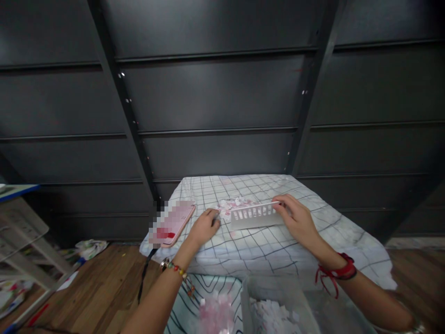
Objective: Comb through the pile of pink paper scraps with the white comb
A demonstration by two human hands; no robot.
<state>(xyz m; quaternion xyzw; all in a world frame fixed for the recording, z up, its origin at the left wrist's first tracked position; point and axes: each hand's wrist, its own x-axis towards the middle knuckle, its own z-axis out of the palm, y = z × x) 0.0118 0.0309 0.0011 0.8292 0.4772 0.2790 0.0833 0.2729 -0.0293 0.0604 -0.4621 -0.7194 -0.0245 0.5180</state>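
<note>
My right hand (295, 218) grips the right end of a white slotted plastic tray (257, 222), which stands tilted on its long side on the cloth. My left hand (205, 227) rests on the cloth left of the tray, fingers curled together. Whatever it may hold is too small to make out. Small pink and white pieces (236, 204) lie in a loose pile behind the tray, close to my left fingertips.
A checked white cloth (208, 246) covers the table. On its left lies a pink phone (177, 225) with a black cable. In front, a clear bin (246, 301) holds white pieces; a striped container (174, 320) holds a pink-and-white packet (215, 313). Dark panels (215, 93) rise behind.
</note>
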